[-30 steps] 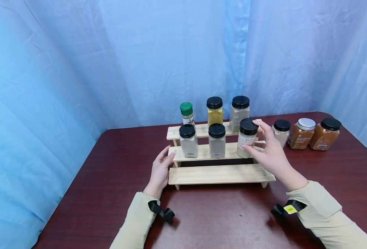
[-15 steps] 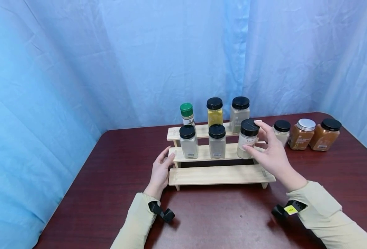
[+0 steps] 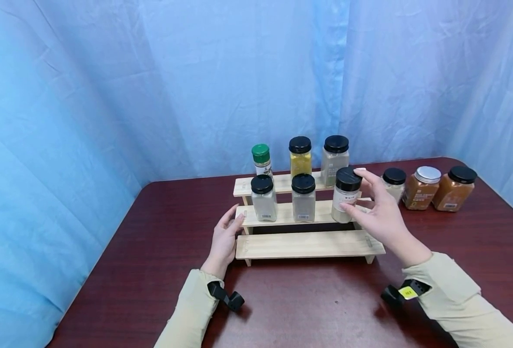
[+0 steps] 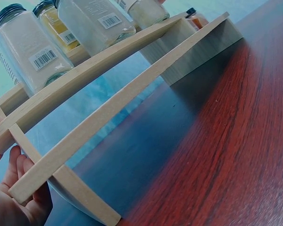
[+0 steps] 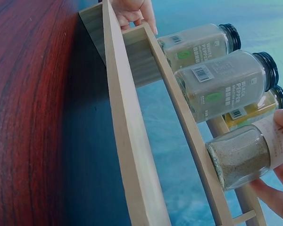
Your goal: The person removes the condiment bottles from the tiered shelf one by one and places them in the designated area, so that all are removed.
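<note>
My right hand (image 3: 378, 212) holds a round spice jar (image 3: 344, 198) with a black lid and pale label, thumb at its side and fingers by the lid. The jar stands upright at the right end of the middle shelf; in the right wrist view its base meets the shelf edge and greyish powder (image 5: 240, 157) shows inside. My left hand (image 3: 225, 237) grips the left end of the three-tier wooden spice rack (image 3: 308, 244). Left of the held jar, a white pepper jar (image 3: 264, 200) and a black pepper jar (image 3: 303, 200) share the middle shelf.
On the top shelf are a green-capped bottle (image 3: 262, 159), a yellow spice jar (image 3: 300, 157) and a grey jar (image 3: 334, 162). Right of the rack, a pale jar (image 3: 394, 186) and two orange-brown jars (image 3: 420, 191) stand on the dark red table (image 3: 173, 217). Blue curtains (image 3: 217, 87) hang behind.
The view has shifted very slightly. Both hands, the held jar and the rack keep nearly the same places.
</note>
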A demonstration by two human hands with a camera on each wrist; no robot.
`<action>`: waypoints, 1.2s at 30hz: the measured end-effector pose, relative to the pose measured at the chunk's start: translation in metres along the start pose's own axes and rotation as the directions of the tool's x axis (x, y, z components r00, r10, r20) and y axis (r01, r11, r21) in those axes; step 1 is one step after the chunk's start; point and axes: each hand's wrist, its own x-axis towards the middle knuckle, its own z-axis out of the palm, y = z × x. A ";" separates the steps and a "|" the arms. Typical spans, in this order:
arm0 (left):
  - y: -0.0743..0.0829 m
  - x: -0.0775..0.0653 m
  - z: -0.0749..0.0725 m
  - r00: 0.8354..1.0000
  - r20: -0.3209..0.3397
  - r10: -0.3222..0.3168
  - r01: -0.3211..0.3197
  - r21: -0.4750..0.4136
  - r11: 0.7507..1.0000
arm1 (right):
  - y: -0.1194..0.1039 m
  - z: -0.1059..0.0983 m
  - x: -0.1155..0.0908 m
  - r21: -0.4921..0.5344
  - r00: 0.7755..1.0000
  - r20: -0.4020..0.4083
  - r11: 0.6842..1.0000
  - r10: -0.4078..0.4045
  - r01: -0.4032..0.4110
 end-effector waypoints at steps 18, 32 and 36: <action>0.000 -0.001 0.001 1.000 -0.003 -0.005 0.005 -0.018 1.000 | 0.004 -0.002 -0.003 -0.010 0.997 -0.019 0.998 -0.069 0.069; 0.001 -0.002 0.000 1.000 0.000 0.004 -0.004 -0.017 1.000 | 0.014 -0.024 -0.010 -0.057 0.984 -0.014 0.982 -0.180 0.179; 0.002 -0.002 0.000 1.000 -0.003 0.001 -0.001 -0.021 1.000 | 0.016 -0.031 -0.015 -0.038 0.984 -0.042 0.984 -0.174 0.172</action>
